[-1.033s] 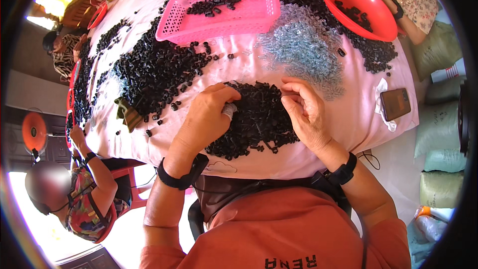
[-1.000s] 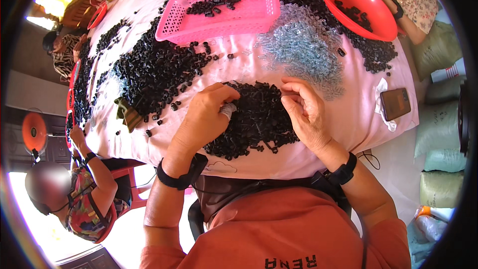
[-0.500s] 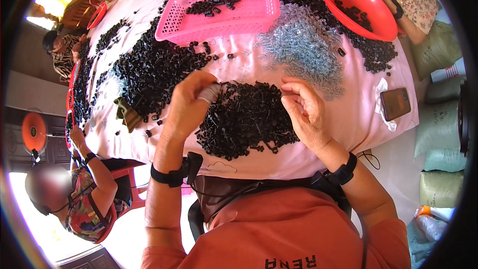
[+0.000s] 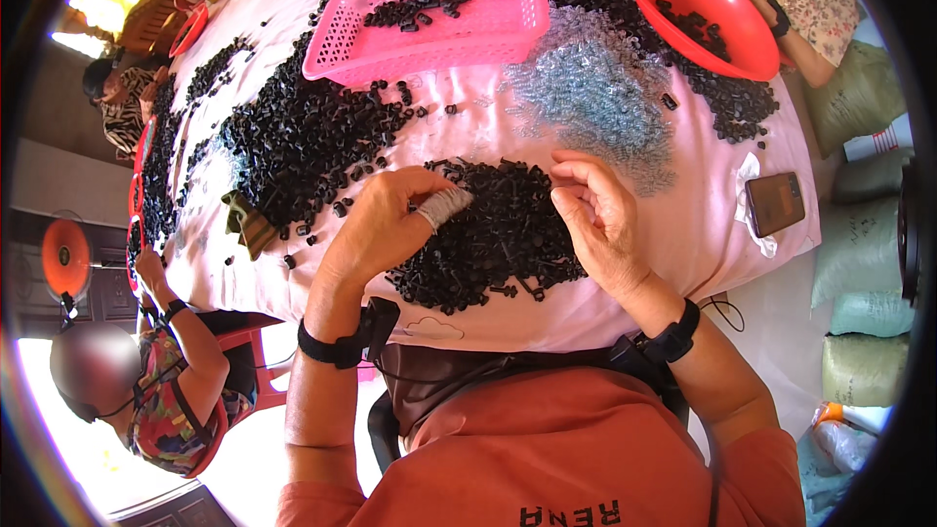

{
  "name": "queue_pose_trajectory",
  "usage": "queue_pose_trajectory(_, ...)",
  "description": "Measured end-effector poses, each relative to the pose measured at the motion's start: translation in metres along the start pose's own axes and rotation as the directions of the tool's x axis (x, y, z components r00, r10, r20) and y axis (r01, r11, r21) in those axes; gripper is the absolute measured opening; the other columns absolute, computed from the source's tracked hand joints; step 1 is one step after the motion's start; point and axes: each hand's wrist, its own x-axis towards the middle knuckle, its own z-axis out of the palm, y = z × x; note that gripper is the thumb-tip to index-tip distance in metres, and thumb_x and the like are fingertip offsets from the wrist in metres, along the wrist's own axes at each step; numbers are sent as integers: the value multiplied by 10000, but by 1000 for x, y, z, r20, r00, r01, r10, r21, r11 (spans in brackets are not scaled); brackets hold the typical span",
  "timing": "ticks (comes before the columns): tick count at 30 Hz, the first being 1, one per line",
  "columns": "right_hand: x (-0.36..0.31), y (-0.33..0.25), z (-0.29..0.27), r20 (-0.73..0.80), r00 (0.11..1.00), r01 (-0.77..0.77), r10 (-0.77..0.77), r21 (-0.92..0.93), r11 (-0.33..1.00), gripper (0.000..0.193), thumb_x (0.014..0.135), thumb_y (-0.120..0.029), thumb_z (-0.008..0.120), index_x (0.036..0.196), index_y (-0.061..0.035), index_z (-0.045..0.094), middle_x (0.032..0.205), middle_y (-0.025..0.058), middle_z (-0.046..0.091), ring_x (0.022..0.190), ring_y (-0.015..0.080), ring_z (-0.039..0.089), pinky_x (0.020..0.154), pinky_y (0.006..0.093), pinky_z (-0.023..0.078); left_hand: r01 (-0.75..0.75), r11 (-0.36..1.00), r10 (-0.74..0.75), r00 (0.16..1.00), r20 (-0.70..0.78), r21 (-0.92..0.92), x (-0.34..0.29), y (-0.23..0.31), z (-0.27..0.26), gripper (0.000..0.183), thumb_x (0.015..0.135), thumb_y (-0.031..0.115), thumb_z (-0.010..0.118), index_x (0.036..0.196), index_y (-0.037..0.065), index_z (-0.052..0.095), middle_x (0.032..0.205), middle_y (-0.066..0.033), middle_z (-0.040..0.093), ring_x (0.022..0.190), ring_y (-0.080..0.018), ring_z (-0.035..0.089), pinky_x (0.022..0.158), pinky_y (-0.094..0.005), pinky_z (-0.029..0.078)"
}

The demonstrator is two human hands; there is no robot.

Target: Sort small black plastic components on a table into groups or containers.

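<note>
A pile of small black plastic parts (image 4: 493, 234), some with thin stems, lies between my two hands on the pink cloth. My left hand (image 4: 386, 224) reaches over the pile's left edge, its fingers drawn together. Grey wrapping covers one of its digits, and whatever the fingertips hold is hidden. At the pile's right edge is my right hand (image 4: 600, 224), fingers curled towards the thumb in a loose pinch; anything held there is too small to make out. A larger heap of black pieces (image 4: 303, 132) spreads beyond my left hand. Small clear pieces (image 4: 595, 88) are heaped beyond my right.
A pink perforated basket (image 4: 429, 59) and a red basin (image 4: 756, 54), both containing black pieces, stand at the back. A phone (image 4: 776, 205) lies at the right edge, a striped cloth scrap (image 4: 251, 224) at the left. Co-workers sit around the table; filled sacks (image 4: 864, 268) stand at right.
My left hand has moved right and slightly nearer me, from the pile's upper left corner to over the black parts. My right hand has stayed almost still.
</note>
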Motion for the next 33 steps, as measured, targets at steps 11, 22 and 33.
queue_pose_trajectory(11,1,-2,1,10,1000,-3,2,20,1000,246,985,-51,673,1209,35,617,1286,111,603,1049,169,663,906,293,582,-238,908,283,955,-86,345,16,-9,14,206,806,35,729,1008,26,762,954,-147,691,878,-331,694,798,-418,536)
queue_pose_trajectory(22,1,-3,1,7,1000,11,-11,0,1000,251,980,-45,674,1212,34,618,1273,110,612,1049,170,664,910,293,580,-255,906,290,956,-55,338,19,-8,15,150,805,35,719,955,25,719,966,-156,679,873,-357,676,784,-426,523)
queue_pose_trajectory(33,1,-3,2,3,1000,2,-2,7,1000,254,973,-44,681,1210,28,623,1268,109,618,1050,169,660,910,292,575,-151,932,295,845,-447,330,23,-16,-16,186,842,15,746,1025,19,718,957,-114,696,815,-232,670,734,-356,532)
